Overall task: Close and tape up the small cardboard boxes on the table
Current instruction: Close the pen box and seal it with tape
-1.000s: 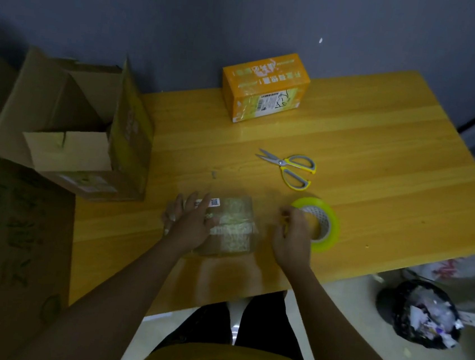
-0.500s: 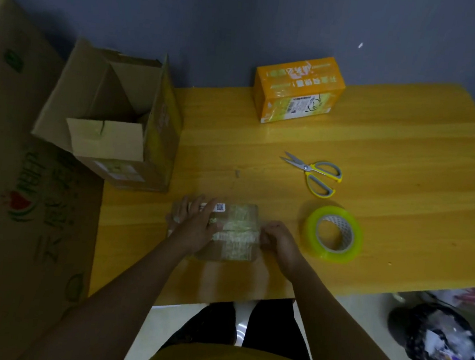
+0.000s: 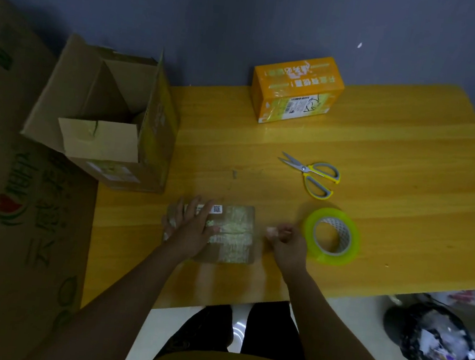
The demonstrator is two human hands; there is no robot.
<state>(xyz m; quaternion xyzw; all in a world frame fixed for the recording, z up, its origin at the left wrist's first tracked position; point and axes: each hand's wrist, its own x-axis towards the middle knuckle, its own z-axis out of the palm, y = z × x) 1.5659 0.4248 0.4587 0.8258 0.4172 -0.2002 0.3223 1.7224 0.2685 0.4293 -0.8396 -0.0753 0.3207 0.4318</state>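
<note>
- Fingers (image 3: 179, 207) of my left hand (image 3: 193, 228) lie straight and spread, pressing flat on the left half of the small cardboard box (image 3: 232, 233), which sits on the yellow wooden table (image 3: 394, 155) near its front edge.
- At far left I see a big brown carton (image 3: 10, 185) standing beside the table, printed with green characters and a red fruit mark I cannot read.
- On the table's left corner an open cardboard box (image 3: 113, 125) stands with its flaps up, just behind my left hand.
- On the small box I make out a white label with a blue code square (image 3: 217, 208) and glossy tape across the top; the print is too small to read.
- My right hand (image 3: 288, 243) hovers just right of the small box, fingers curled in; whether they pinch anything I cannot tell.
- An orange box (image 3: 297, 89) with white characters and a barcode label stands at the back.
- Yellow-handled scissors (image 3: 311, 174) lie behind the yellow-green tape roll (image 3: 331, 235), which lies flat beside my right hand.
- Off the table at far right sits a black bin (image 3: 436, 338) full of paper scraps.
</note>
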